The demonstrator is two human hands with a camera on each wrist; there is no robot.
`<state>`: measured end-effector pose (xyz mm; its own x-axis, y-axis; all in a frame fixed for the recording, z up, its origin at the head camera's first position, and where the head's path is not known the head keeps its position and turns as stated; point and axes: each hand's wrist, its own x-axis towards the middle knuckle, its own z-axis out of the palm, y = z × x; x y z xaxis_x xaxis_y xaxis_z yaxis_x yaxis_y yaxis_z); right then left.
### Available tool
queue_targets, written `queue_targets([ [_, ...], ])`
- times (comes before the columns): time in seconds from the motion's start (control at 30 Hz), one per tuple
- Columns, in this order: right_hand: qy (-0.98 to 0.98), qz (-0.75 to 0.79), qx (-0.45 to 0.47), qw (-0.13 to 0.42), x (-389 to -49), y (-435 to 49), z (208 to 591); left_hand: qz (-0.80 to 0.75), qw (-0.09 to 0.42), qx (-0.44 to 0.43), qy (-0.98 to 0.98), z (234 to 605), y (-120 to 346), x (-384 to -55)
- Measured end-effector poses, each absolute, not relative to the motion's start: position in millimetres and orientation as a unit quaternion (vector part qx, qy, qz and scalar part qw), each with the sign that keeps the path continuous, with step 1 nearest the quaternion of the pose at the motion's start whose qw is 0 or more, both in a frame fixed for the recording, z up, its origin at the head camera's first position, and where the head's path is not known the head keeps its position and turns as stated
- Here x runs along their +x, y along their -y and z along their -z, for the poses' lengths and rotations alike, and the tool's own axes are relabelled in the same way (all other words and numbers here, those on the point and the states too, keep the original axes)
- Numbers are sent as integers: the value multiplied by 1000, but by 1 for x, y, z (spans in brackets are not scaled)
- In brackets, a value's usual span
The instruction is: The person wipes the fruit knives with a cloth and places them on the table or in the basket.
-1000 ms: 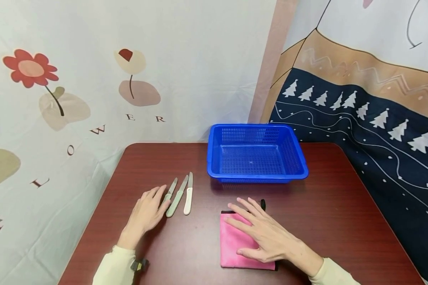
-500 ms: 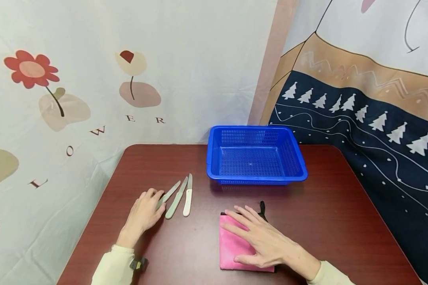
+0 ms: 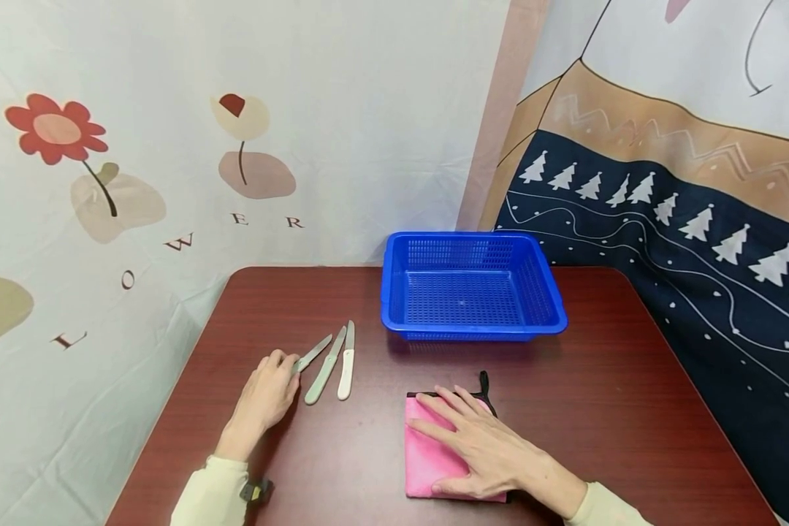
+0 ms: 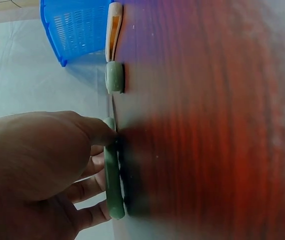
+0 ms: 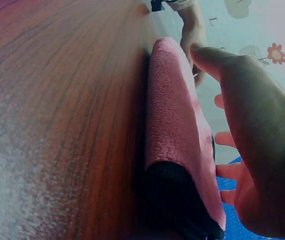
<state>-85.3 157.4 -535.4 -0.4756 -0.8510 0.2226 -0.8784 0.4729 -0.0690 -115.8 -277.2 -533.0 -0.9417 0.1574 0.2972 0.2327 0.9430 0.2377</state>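
Note:
My left hand [image 3: 263, 394] pinches the green handle of the leftmost paring knife [image 3: 315, 349] between thumb and fingers. In the left wrist view that green handle [image 4: 113, 185] lies low along the tabletop, its blade pointing away. To its right are a second green-handled knife [image 3: 325, 371] and a white-handled knife [image 3: 346, 369], blades toward the back. My right hand [image 3: 489, 449] rests with fingers spread on a folded pink cloth [image 3: 427, 460] with black edging and a black loop. In the right wrist view the thick pink cloth [image 5: 170, 110] lies under the extended fingers.
A blue perforated plastic basket [image 3: 473, 329] stands at the back of the brown wooden table [image 3: 605, 380], with nothing in it. Behind the table hang printed fabric sheets [image 3: 368, 109]. A dark band [image 3: 256, 489] shows at the left sleeve.
My left fingers have closed on the leftmost knife, whose blade has swung to slant more to the right. My right hand has shifted slightly left and down over the cloth, showing more black loop.

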Motion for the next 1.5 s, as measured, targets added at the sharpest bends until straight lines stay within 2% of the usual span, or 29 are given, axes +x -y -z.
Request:
queue_targets([
  [0.33, 858, -69, 503, 75, -87, -158, 539, 150, 211, -109, 960, 537, 276, -116],
  [0.73, 849, -50, 517, 93, -87, -158, 542, 167, 273, -141, 937, 527, 259, -114],
  [0.93, 853, -49, 511, 93, -87, -158, 542, 179, 280, -154, 931, 517, 248, -112],
  [1.5, 856, -64, 491, 148, -88, -155, 548, 245, 245, -150, 926, 498, 222, -106],
])
